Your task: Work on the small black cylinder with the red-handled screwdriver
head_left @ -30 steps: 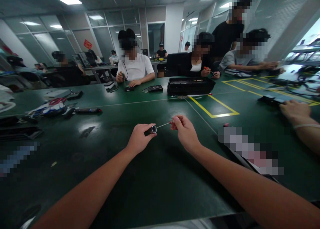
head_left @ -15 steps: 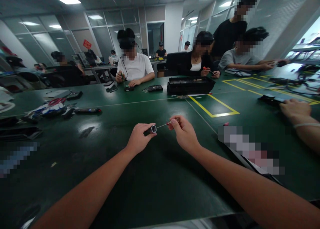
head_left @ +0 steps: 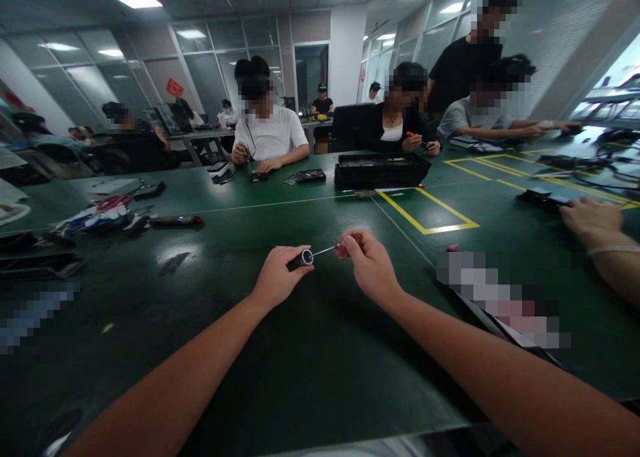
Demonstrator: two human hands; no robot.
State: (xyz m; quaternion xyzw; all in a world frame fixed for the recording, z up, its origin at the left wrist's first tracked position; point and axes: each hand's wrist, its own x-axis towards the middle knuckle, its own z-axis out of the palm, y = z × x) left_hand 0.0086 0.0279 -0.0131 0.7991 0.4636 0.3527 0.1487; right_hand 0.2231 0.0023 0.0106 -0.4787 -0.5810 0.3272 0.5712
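Above the green table [head_left: 300, 370], my left hand [head_left: 277, 275] is closed around a short black cylinder [head_left: 299, 260] with a silvery ring at its round end, which faces right and toward me. What kind of part it is I cannot tell. My right hand [head_left: 369, 264] pinches the reddish handle of a screwdriver [head_left: 326, 249]. Its thin metal shaft points left, and the tip meets the ringed end of the cylinder. Whether the tip sits inside or only touches the rim is too small to make out. My fingers cover most of both things.
A long black case [head_left: 383, 172] stands across the table. Tools and cables lie in a pile [head_left: 103, 218] at the left, near a black pen-like tool [head_left: 176, 221]. Another person's hand [head_left: 595, 218] rests at the right, beyond a blurred flat item [head_left: 500, 304]. Co-workers sit opposite.
Both my hands keep almost the same place, with the screwdriver still at the cylinder's end. At the far right, a co-worker's arms have shifted, and the standing person leans slightly right.
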